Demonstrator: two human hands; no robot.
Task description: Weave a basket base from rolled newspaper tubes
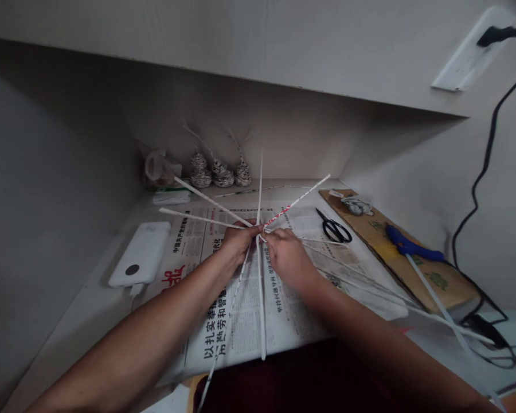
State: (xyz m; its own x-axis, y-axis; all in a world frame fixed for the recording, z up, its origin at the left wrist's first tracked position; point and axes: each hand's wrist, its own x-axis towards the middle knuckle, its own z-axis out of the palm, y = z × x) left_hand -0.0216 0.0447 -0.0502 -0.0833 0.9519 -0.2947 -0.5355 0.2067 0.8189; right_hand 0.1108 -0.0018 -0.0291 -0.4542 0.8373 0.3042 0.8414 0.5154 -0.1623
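Note:
Thin rolled-paper sticks (262,304) fan out in several directions from a crossing point between my hands. One of them, a stick with red markings (297,203), points up to the right. My left hand (239,242) has its thumb and fingers closed on the crossing from the left. From the right, my right hand (289,257) pinches the same crossing, its fingers curled and nearly touching the left fingertips. The crossing itself is partly hidden by the fingers. Beneath the hands lies a printed newspaper sheet (236,338) covering the table.
Three woven paper gourds (221,173) stand at the back wall beside a plastic bag (159,166). A white power bank (141,252) lies left. Right are black scissors (336,230), a cardboard piece (449,287) and a blue glue gun (417,250) with its cord. An overhanging panel (241,34) crosses above.

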